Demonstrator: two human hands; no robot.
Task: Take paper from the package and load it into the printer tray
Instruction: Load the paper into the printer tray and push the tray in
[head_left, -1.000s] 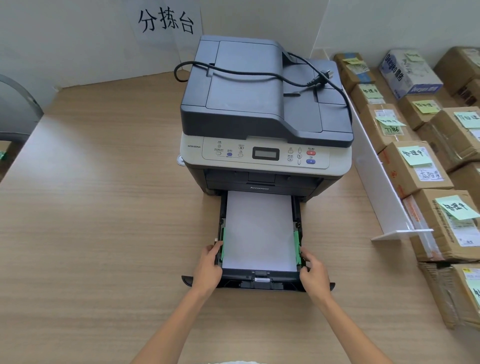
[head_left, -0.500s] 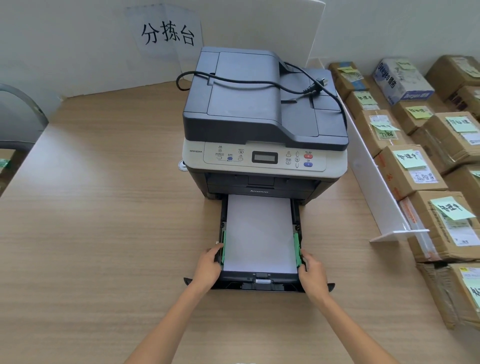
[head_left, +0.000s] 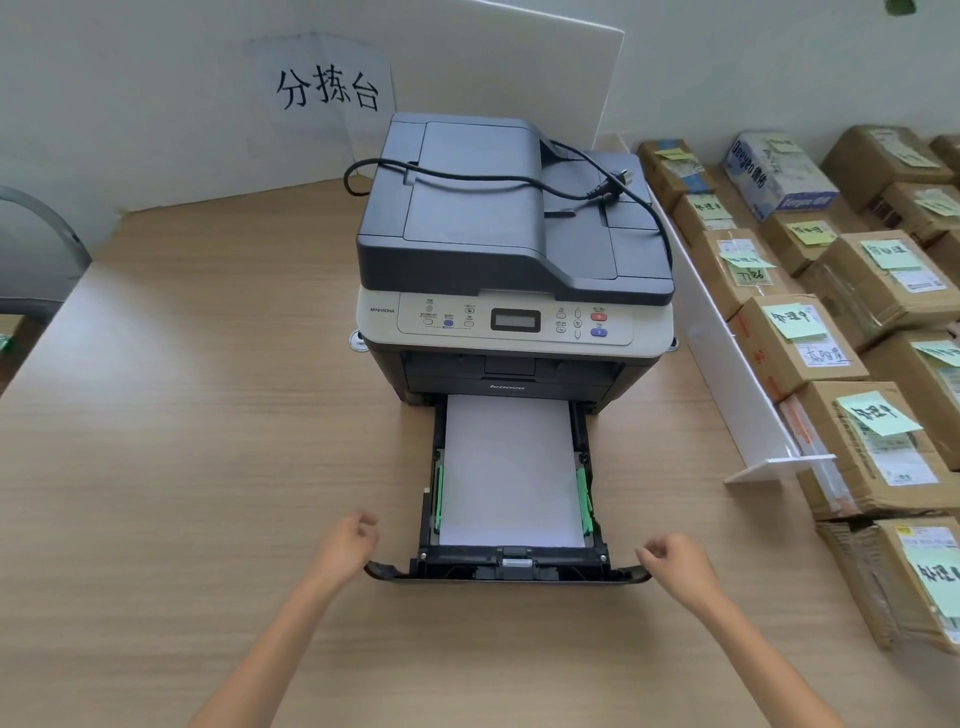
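Black plastic tray (head_left: 511, 570) pulled out of the boxy grey printer (head_left: 514, 260), smooth white paper (head_left: 511, 470) lying flat inside between green guides. Left hand (head_left: 347, 545) and right hand (head_left: 678, 564) loosely curled, empty, flanking the tray front on woodgrain table (head_left: 182, 415).

Both bare forearms reach forward from below. The left hand (head_left: 349, 543) hovers with its fingers (head_left: 366, 521) loosely curled, gripping nothing. The right hand (head_left: 678, 561) mirrors it, fingers (head_left: 649, 552) bent inward, empty.
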